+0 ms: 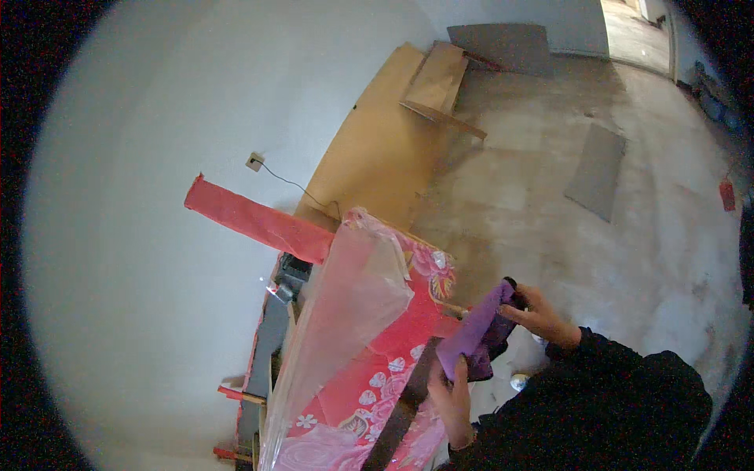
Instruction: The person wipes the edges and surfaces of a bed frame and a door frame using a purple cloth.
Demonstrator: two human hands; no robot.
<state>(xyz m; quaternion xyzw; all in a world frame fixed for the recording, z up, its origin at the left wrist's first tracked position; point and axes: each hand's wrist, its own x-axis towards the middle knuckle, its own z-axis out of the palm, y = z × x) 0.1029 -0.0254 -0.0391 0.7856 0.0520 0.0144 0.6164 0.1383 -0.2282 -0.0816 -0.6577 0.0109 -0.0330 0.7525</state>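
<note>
A purple cloth (473, 331) is stretched between my two hands, with a dark item lying against its right side whose kind I cannot make out. My left hand (452, 402) grips the cloth's lower end, fingers and thumb closed on it. My right hand (540, 315) pinches the upper end, where a black edge shows. Just left of the hands is a surface with a pink and red floral cover (381, 385), crossed by a dark brown strip (404, 420). A translucent plastic sheet (345, 302) covers its left part.
A red padded strip (255, 220) juts toward the wall from the covered surface. A cord runs from a wall socket (255, 162). Beyond lies a tan board (369, 153) with a wooden piece (441, 78) on top. A grey panel (597, 173) rests on the floor. A doorway (640, 35) opens far right.
</note>
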